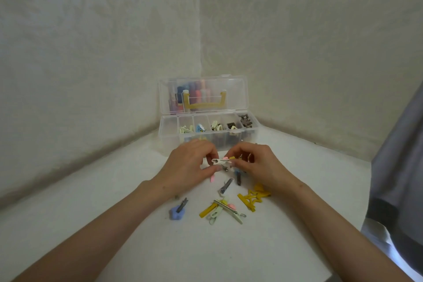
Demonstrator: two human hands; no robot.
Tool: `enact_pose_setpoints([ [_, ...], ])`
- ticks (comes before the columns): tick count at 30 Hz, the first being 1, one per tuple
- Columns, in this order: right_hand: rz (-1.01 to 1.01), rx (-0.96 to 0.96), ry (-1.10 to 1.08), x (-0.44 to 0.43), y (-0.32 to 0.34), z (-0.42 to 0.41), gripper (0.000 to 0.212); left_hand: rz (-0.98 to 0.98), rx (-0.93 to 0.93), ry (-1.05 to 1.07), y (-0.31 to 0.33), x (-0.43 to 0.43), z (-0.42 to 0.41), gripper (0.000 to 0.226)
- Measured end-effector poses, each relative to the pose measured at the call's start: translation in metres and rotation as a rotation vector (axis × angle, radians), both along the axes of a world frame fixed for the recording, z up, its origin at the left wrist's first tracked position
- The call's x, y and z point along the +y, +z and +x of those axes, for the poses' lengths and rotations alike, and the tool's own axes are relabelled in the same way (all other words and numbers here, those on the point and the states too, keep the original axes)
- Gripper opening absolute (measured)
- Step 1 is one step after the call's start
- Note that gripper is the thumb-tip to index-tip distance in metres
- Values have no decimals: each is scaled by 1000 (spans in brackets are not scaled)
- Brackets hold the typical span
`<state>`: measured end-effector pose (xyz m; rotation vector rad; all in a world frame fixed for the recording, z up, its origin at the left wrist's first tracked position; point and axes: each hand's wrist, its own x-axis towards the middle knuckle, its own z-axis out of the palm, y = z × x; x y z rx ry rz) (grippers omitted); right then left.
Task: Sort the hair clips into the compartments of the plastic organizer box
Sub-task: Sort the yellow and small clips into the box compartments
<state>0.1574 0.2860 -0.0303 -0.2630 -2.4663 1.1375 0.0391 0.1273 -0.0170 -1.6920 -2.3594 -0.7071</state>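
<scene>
Left hand [190, 163] and right hand [259, 162] each pinched the white clip [220, 161] in a narrow grip — long axis crosswise. The organizer box [168, 131] lay just beyond.

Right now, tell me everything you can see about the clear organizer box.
The organizer box is clear plastic and stands at the table's far corner. Its lid stands open, upright, with a yellow handle; coloured items show through it. A row of compartments crosses the top: the leftmost looks empty, others hold cream clips, a blue clip, and dark brown clips at the right end. The left hand and right hand pinch a white clip just in front.
</scene>
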Motion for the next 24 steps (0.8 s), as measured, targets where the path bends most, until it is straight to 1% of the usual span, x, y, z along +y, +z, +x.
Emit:
enact_pose_setpoints([
  [5,-44,65,-88,4,-1,1,22,155,-60,135,13,-3,-7,15],
  [8,6,37,-137,7,-4,1,17,260,-86,250,25,-9,-19,19],
  [10,29,30,-140,7,-6,1,13,289,-82,340,30,-13,-29,21],
  [13,51,25,-133,6,-5,0,11,278,-71,465,33,-15,-44,24],
  [15,60,30,-130,6,-5,1,10,249,-74,510,32,-12,-53,25],
  [21,50,50,-136,6,-5,1,10,175,-18,544,31,9,-73,28],
  [24,46,47,-136,7,-5,1,10,115,-19,544,31,20,-75,27],
])
